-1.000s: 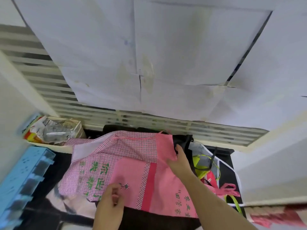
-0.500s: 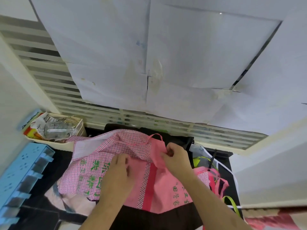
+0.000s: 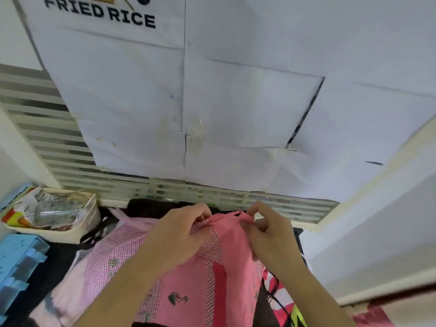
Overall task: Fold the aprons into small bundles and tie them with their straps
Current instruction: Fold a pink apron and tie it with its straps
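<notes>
I am pinching the pink apron (image 3: 188,286) at its top edge, my left hand (image 3: 179,234) gripping the checked part, my right hand (image 3: 271,234) the plain pink; it is lying across the dark surface (image 3: 54,260), the cream tray (image 3: 70,234) sitting beyond-left.

Two bare forearms enter from the lower edge, with no sleeve, watch or bracelet on either as far as they show. The left hand (image 3: 179,234) and the right hand (image 3: 271,234) are ungloved and ringless, with short nails.
</notes>
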{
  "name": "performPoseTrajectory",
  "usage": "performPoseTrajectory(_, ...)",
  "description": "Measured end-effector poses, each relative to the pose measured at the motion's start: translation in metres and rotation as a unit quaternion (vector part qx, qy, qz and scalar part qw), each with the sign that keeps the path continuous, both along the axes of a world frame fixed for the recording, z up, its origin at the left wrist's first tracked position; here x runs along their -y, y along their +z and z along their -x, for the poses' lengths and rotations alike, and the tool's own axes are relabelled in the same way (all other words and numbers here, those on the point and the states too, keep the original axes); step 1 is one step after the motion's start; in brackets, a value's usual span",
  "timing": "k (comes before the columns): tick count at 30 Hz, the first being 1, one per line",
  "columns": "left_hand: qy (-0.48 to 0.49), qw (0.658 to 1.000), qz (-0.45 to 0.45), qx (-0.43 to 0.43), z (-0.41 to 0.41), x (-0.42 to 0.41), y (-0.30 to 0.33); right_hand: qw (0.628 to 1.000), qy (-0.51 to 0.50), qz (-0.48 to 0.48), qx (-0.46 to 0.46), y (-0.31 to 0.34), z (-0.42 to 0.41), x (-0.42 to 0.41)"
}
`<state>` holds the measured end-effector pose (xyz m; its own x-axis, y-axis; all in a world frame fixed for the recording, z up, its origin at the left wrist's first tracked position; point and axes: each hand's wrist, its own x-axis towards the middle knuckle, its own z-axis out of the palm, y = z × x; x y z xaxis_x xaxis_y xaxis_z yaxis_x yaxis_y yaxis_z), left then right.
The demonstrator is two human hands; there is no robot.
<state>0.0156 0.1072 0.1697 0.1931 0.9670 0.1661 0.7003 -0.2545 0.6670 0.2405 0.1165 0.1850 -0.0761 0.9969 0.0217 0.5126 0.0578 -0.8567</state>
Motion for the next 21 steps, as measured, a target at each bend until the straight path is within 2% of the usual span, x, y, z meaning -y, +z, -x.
performPoseTrajectory(2,-0.005,1.000,-0.026,-0.003,0.000,0.002,0.013,0.997,0.008,0.034,-0.073,0.019,-0.002,0.001)
performPoseTrajectory(4,-0.016,0.997,-0.068,-0.022,-0.001,0.004,0.024,0.994,0.029,0.040,-0.094,0.032,-0.002,0.003)
performPoseTrajectory(6,-0.009,0.992,-0.119,-0.047,-0.002,0.004,0.032,0.998,0.057,-0.002,-0.040,0.041,-0.001,0.004)
performPoseTrajectory(8,0.000,0.986,-0.157,-0.052,-0.007,0.006,0.041,0.994,0.067,-0.078,0.046,0.050,-0.001,0.003)
performPoseTrajectory(9,-0.005,0.985,-0.163,-0.050,-0.010,0.006,0.047,0.989,0.067,-0.114,0.060,0.057,-0.001,0.002)
performPoseTrajectory(11,-0.035,0.989,-0.141,-0.012,-0.019,0.009,0.058,0.984,0.079,-0.157,0.034,0.076,-0.001,-0.001)
performPoseTrajectory(13,-0.057,0.995,-0.063,0.046,-0.030,0.010,0.072,0.983,0.090,-0.157,-0.013,0.101,-0.003,-0.003)
performPoseTrajectory(16,-0.063,0.997,-0.024,0.030,-0.040,0.001,0.076,0.981,0.075,-0.173,-0.050,0.143,-0.012,-0.007)
performPoseTrajectory(18,-0.053,0.997,0.020,0.053,-0.037,-0.007,0.073,0.977,0.047,-0.209,-0.018,0.166,-0.020,-0.011)
performPoseTrajectory(21,0.026,0.982,0.066,0.174,-0.038,-0.016,0.080,0.966,-0.012,-0.248,0.065,0.186,-0.041,-0.020)
